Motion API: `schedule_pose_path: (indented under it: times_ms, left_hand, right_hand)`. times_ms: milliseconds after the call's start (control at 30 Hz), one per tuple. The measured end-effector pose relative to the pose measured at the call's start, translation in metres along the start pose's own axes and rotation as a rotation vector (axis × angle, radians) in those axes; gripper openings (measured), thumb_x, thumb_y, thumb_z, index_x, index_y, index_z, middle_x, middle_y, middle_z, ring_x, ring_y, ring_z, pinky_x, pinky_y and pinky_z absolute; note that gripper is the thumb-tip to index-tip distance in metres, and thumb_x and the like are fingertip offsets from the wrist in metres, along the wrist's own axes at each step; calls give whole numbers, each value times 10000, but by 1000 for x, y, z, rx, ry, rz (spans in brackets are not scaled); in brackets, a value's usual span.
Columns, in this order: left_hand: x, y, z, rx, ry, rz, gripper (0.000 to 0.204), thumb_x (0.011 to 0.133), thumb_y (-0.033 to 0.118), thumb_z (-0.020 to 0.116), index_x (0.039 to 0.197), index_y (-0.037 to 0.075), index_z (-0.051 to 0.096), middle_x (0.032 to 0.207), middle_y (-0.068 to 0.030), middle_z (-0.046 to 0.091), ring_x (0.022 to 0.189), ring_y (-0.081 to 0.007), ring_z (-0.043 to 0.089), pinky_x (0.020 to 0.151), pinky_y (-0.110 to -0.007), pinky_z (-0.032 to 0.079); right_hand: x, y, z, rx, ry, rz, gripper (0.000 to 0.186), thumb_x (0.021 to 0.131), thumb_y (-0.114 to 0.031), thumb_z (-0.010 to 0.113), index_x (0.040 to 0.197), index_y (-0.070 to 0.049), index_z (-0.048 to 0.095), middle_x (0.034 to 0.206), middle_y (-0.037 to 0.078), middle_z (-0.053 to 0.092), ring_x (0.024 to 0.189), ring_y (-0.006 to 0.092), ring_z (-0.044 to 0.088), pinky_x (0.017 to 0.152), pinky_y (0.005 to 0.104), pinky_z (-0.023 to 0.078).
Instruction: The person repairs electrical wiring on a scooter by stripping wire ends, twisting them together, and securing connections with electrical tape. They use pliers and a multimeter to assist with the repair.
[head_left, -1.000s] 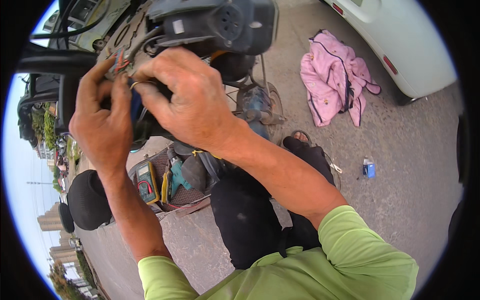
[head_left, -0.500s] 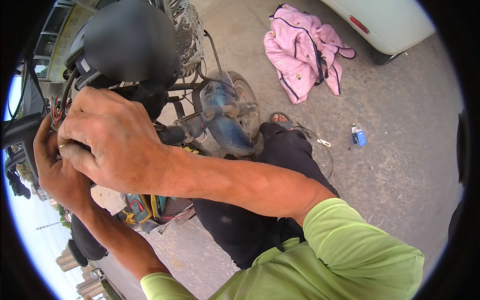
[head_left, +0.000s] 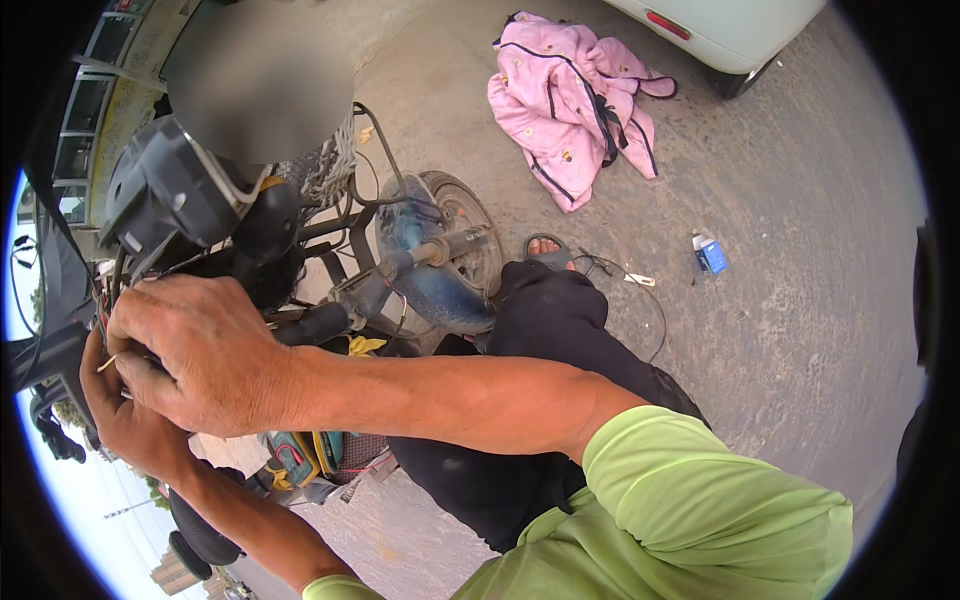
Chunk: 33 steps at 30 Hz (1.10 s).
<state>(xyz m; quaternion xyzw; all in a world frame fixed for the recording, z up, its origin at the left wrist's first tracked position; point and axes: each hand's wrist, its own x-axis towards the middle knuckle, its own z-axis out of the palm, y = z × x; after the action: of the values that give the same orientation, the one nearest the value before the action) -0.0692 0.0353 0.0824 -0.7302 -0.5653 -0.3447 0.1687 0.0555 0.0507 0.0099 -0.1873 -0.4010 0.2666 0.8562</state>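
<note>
Pinches a thin pale-yellow wire [head_left: 107,362] between the thumb and curled fingers of the right hand [head_left: 205,350], with a short end poking out over the left one. Cups the left hand [head_left: 130,430] just behind and below, fingers raised next to the coloured wires [head_left: 100,303], probably to steady the strand from the far side. Cannot tell how firmly, or on what, the left fingertips close, being mostly hidden by the right hand. Holds both hands nearly together, most likely for fine control of so slender a strand.

Stretches the right forearm [head_left: 440,400] across the body, apparently to meet the left hand at the wires, just beside a dark housing [head_left: 180,185]. Has, beyond that forearm, a front wheel [head_left: 470,225] under a blue mudguard [head_left: 450,300].

Has a yellow-edged meter [head_left: 291,455] below the hands, by the edge of a patterned mat [head_left: 358,452], perhaps for easy reach.

Has a small blue box [head_left: 710,255] on the ground [head_left: 800,330], near a thin dark cable [head_left: 663,325] and well apart from the hands. Has also a pink quilted cloth [head_left: 560,110], heaped near a white vehicle [head_left: 720,35], perhaps to be out of the way.
</note>
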Motion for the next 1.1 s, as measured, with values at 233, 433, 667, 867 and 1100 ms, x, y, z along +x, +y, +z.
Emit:
schedule_pose_path:
  times_ms: [233, 433, 667, 867, 1100]
  left_hand:
    - [-3, -3, -8, 177, 32, 99, 470, 931, 115, 760, 1379, 69, 625, 1143, -104, 754, 1000, -172, 730, 866, -279, 573]
    - [-3, -6, -6, -76, 13, 53, 388, 958, -19, 683, 1342, 6, 631, 1197, -133, 744, 1023, -152, 705, 900, -281, 569]
    - [8, 4, -5, 52, 109, 169, 295, 863, -1, 725, 1151, 61, 721, 707, -57, 675, 611, -129, 623, 630, -288, 518]
    - [9, 8, -6, 12, 107, 197, 291, 849, 8, 742, 1134, 57, 717, 668, -61, 662, 566, -168, 614, 588, -305, 509]
    - [7, 8, -8, -17, 95, 216, 284, 843, 23, 759, 1120, 55, 705, 677, -53, 662, 579, -195, 622, 588, -325, 510]
  right_hand:
    - [-8, -3, 9, 35, 7, 59, 129, 770, -77, 742, 800, -23, 629, 756, 119, 659, 676, 317, 671, 594, 429, 525]
    - [-3, -2, 4, -74, -37, 1, 127, 797, -111, 750, 809, -41, 645, 752, 117, 633, 676, 311, 662, 617, 432, 529]
    - [2, 5, 7, -206, -129, -89, 183, 757, -75, 799, 886, -64, 670, 888, 78, 670, 772, 294, 670, 668, 396, 539]
    - [1, -4, 10, -131, -139, 22, 165, 766, -32, 782, 875, -33, 658, 887, 92, 676, 747, 286, 673, 664, 375, 542]
    - [3, -14, 10, 49, -135, 373, 107, 823, -59, 753, 863, 18, 690, 769, 57, 686, 581, 101, 509, 557, 283, 449]
